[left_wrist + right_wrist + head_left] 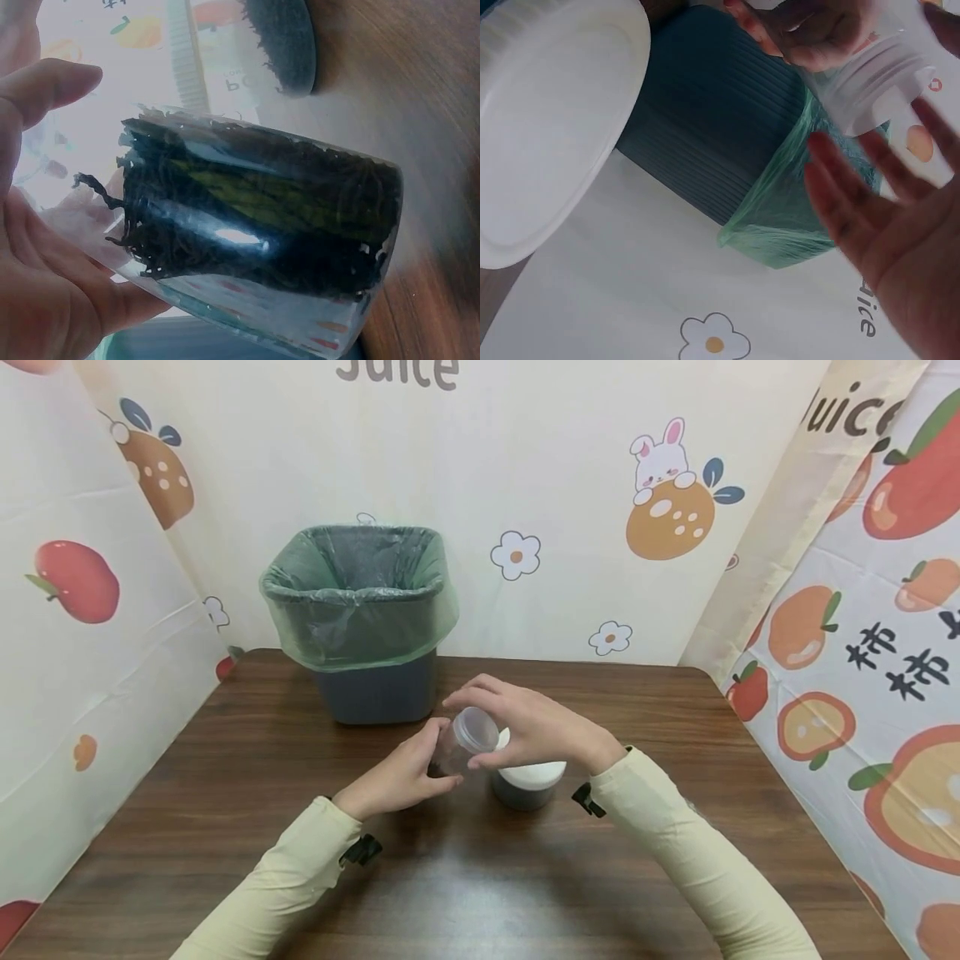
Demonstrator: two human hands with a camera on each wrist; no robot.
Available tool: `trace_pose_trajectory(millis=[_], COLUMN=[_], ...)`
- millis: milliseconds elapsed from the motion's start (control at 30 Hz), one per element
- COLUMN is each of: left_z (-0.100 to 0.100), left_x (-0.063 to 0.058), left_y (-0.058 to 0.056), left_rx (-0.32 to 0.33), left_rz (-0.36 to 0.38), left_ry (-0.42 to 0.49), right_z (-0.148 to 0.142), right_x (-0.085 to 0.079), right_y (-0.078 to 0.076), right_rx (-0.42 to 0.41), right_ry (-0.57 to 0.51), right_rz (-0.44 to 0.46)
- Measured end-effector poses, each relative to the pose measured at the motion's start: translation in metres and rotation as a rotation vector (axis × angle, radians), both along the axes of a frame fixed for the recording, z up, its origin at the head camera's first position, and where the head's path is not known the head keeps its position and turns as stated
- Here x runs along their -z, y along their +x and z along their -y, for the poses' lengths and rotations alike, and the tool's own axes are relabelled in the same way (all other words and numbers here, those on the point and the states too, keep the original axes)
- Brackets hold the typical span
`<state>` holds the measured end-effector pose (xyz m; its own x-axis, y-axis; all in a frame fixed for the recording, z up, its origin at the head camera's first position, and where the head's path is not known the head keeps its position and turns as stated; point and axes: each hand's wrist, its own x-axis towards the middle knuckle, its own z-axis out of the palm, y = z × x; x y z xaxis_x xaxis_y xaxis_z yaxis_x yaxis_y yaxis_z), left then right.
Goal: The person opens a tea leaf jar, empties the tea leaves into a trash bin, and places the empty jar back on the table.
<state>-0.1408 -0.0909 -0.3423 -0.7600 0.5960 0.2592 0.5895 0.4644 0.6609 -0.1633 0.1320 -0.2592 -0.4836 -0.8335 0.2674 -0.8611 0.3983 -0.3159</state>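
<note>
A clear jar (452,755) is tilted above the table, gripped around its side by my left hand (397,777). Dark, twisted dried leaves (255,210), like tea, lie along its inside in the left wrist view. A translucent ridged cap or rim (881,86) forms the jar's end towards the right hand. My right hand (536,727) is beside that end, its fingers spread around it; the right wrist view shows the fingers (855,191) apart from it. Under the right hand stands a second jar (523,792) with dark contents and a wide white lid (555,135).
At the back left of the brown wooden table (600,877) stands a dark bin (378,693) lined with a green plastic bag (352,627). Fruit-patterned cloth (555,468) hangs behind the table and along both sides.
</note>
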Motion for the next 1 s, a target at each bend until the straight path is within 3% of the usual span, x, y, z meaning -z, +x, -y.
trace_pose_trajectory(millis=[167, 267, 633, 1000], left_z=[-0.0004, -0.0008, -0.0005, -0.0013], left_x=[-0.0024, -0.0027, -0.0026, -0.0002], left_y=[0.0008, 0.001, 0.0028, 0.0025], left_rx=[0.004, 0.008, 0.0, 0.015], left_rz=[0.034, 0.048, 0.0, -0.016], left_ry=[0.004, 0.006, -0.033, -0.042], right_z=[0.0007, 0.0003, -0.0031, -0.0059], right_x=[0.0004, 0.0007, 0.0017, 0.0042], right_y=[0.0037, 0.0035, 0.0009, 0.0031], right_rx=[0.19, 0.217, 0.038, -0.044], right_ry=[0.033, 0.049, 0.026, 0.033], right_rz=[0.036, 0.076, 0.119, 0.03])
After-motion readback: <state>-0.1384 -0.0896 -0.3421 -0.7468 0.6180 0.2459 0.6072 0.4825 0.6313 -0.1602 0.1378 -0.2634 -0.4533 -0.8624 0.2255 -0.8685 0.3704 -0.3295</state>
